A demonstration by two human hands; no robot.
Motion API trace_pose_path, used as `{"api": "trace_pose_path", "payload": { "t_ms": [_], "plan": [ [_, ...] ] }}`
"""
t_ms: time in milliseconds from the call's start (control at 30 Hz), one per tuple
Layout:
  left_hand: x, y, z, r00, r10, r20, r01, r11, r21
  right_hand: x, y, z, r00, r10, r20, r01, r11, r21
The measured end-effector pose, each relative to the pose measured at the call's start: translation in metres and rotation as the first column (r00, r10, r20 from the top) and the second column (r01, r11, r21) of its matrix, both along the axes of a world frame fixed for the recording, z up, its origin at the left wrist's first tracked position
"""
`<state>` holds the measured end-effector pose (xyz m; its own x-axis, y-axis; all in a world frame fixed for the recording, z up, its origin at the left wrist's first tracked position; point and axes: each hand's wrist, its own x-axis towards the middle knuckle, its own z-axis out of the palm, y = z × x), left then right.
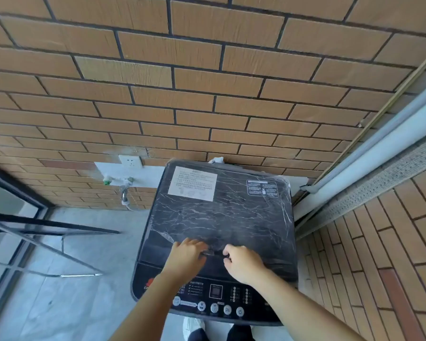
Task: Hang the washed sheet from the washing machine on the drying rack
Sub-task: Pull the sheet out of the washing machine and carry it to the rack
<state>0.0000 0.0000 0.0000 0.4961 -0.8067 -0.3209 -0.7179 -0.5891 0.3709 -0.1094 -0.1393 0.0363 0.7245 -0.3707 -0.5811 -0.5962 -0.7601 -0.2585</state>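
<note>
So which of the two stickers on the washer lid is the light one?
The large paper label at the lid's back left is light with dark print. The smaller sticker at the back right is dark with white print.

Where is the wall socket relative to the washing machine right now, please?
In the head view, the wall socket sits on the brick wall, just left of the washing machine at its back corner, directly above the water tap.

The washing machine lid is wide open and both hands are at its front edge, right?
Not quite. The head view shows the lid shut flat on the washing machine. The left hand and right hand are at its front edge, as you said.
</note>
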Motion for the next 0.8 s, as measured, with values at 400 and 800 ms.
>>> {"api": "trace_pose_path", "payload": {
  "t_ms": [400,800],
  "plan": [
    [0.008,0.006,0.039,0.937,-0.219,0.271,0.265,0.953,-0.148,-0.006,-0.026,0.053,0.982,-0.007,0.191,-0.015,0.993,0.113],
    [0.042,-0.016,0.117,0.858,-0.142,0.495,0.371,0.836,-0.404,-0.021,-0.050,0.123,0.840,0.302,0.451,-0.196,0.944,-0.267]
  ]
}}
